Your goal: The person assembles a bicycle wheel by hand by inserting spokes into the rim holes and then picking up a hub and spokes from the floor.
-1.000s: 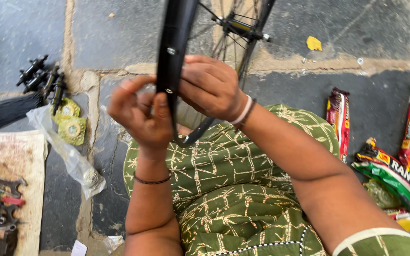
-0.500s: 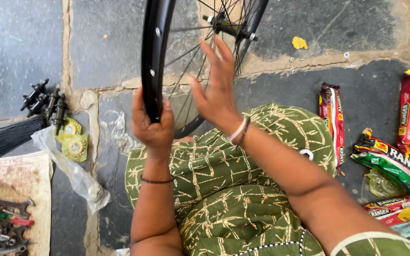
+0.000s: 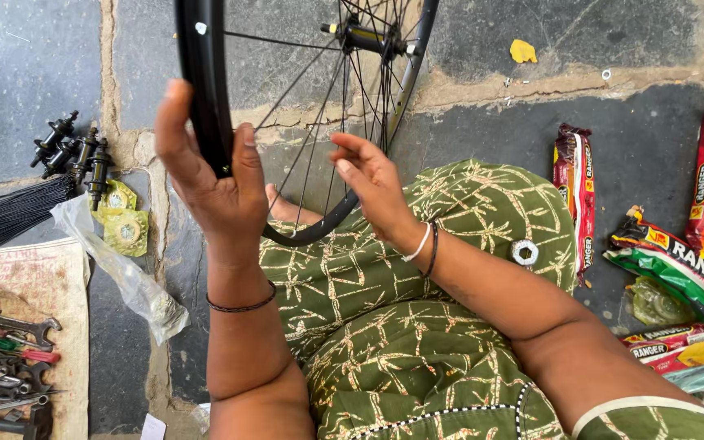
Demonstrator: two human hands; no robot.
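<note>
The left hand (image 3: 217, 191) has its fingers clamped on the black rim of a bicycle wheel (image 3: 205, 90), which stands upright over the person's lap. The right hand (image 3: 372, 183) hovers just beside the spokes (image 3: 319, 138) (fingers apart, holding nothing). Left of the gripping fingers, black hubs (image 3: 75, 151) lie on the stone floor (image 3: 26, 65).

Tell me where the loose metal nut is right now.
In the head view the metal nut lies on the green patterned cloth over the person's right knee, right of the right hand and just left of the nearest red packet.
</note>
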